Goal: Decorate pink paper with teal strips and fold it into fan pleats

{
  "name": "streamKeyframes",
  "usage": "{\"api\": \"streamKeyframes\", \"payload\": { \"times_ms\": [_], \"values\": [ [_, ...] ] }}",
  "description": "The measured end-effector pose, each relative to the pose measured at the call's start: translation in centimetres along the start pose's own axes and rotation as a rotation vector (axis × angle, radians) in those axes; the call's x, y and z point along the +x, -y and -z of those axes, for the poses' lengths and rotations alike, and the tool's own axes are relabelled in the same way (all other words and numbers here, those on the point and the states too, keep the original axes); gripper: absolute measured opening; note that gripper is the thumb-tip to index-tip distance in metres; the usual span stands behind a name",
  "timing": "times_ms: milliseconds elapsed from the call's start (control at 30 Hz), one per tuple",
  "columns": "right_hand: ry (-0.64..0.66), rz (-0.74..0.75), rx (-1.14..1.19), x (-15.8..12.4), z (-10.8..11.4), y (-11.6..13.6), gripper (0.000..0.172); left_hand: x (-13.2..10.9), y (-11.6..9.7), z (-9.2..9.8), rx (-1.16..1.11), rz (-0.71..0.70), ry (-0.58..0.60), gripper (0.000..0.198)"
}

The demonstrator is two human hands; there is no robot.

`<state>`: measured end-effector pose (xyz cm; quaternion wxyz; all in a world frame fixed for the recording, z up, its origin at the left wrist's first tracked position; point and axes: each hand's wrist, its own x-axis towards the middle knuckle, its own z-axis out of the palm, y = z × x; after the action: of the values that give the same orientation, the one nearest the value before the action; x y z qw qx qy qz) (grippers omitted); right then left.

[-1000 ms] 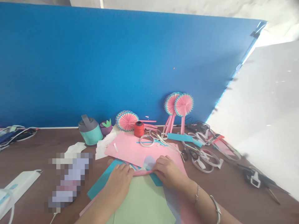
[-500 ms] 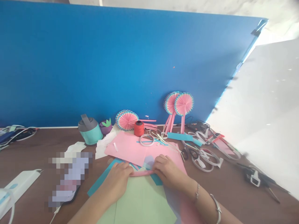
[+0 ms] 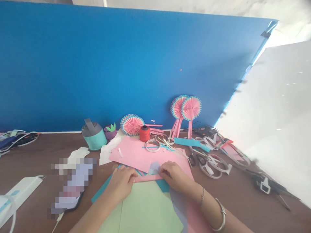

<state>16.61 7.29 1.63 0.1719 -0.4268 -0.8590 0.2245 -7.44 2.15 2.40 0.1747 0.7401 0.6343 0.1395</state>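
Note:
A narrow folded strip of pink paper (image 3: 148, 178) stretches between my two hands. My left hand (image 3: 123, 181) has its fingers closed on the strip's left end. At the other end, my right hand (image 3: 171, 174) pinches it with bent fingers. Beneath lies a pale green sheet (image 3: 148, 207), with blue paper (image 3: 103, 187) sticking out on its left. A large pink sheet (image 3: 133, 152) is spread just beyond my hands. On it rests a white roll of tape (image 3: 153, 146), close to a red spool of thread (image 3: 144, 134).
Pink pleated paper fans (image 3: 191, 108) lean on the blue partition (image 3: 121, 64). Scissors (image 3: 201, 159) and tape rolls (image 3: 218, 162) lie at right, a glue gun (image 3: 265, 186) farther out. A turquoise container (image 3: 94, 137), a blurred phone (image 3: 73, 189) and a power strip (image 3: 20, 197) are at left.
The pink strip has tilted, its right end now higher and more of it showing. Both hands have shifted only slightly and still hold it.

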Motion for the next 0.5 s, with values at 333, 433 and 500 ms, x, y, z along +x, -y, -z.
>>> {"api": "streamKeyframes", "payload": {
  "times_ms": [333, 433, 500],
  "values": [
    [0.035, -0.001, -0.090, 0.38, 0.08, 0.14, 0.017, 0.13, -0.55, 0.07, 0.185, -0.060, 0.006, 0.030],
    [0.023, 0.029, -0.155, 0.17, 0.31, 0.42, 0.014, 0.06, -0.68, -0.34, 0.251, -0.109, -0.035, 0.036],
    [0.013, 0.099, -0.193, 0.00, 0.25, 0.47, 0.023, 0.02, -0.73, -0.70, 0.279, -0.177, -0.062, 0.046]
  ]
}}
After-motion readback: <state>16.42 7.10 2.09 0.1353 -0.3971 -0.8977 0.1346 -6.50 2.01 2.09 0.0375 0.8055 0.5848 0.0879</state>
